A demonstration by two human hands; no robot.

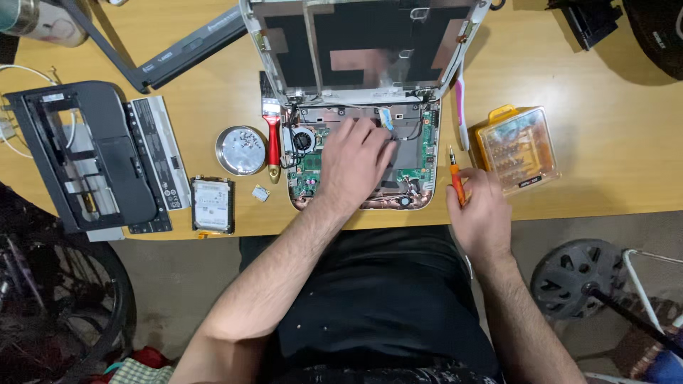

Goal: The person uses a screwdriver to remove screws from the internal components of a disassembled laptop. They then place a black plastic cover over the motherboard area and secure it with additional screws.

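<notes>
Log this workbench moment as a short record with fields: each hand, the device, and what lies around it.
left hand: flat on the exposed board of the opened laptop, fingers spread
right hand: grips an orange screwdriver, tip up, beside the laptop
laptop: bottom open, fan visible, screen shell laid back
left of laptop: red-handled brush, round metal tin, hard drive, black keyboard bezel
right of laptop: orange bit case
surface: wooden desk

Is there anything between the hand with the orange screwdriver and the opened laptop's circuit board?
Nothing visible. The right hand holds the orange screwdriver beside the circuit board, only bare table between. The left hand already rests on the board.
</notes>
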